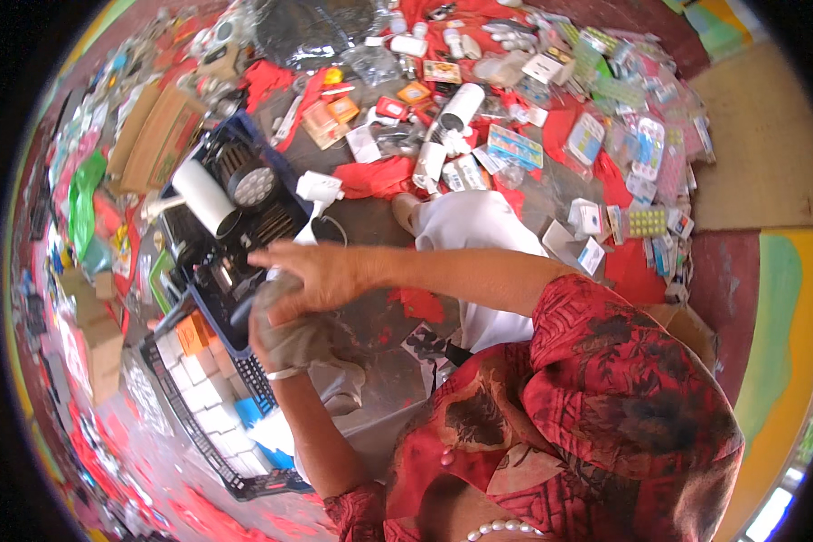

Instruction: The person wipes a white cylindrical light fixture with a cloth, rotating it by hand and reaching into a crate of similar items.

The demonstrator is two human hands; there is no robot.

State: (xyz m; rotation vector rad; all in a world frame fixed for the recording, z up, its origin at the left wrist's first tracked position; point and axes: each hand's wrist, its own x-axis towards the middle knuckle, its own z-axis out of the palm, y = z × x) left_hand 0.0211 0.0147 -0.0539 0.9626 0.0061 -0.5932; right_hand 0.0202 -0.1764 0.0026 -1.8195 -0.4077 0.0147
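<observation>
A grey-brown cloth that looks like a glove point(291, 336) covers my left hand, below a pale band at the wrist. The fingers of that hand are hidden. My right hand point(325, 271) lies across the top of it, index finger and thumb spread around the cloth and the thumb pressed against it. Both hands are over the right edge of a dark blue crate point(210, 318). Inside the crate are a white cylinder point(205, 199), a round light-faced lamp-like piece point(253, 187) and several dark parts. Beside it stands a white nozzle-like plastic piece point(320, 188).
A black crate point(165, 370) of white and orange boxes stands below the blue one. Small boxes, blister packs point(646, 149) and red cloth point(370, 177) litter the floor ahead. Flattened cardboard point(158, 135) lies left; a cardboard sheet point(759, 135) lies at right.
</observation>
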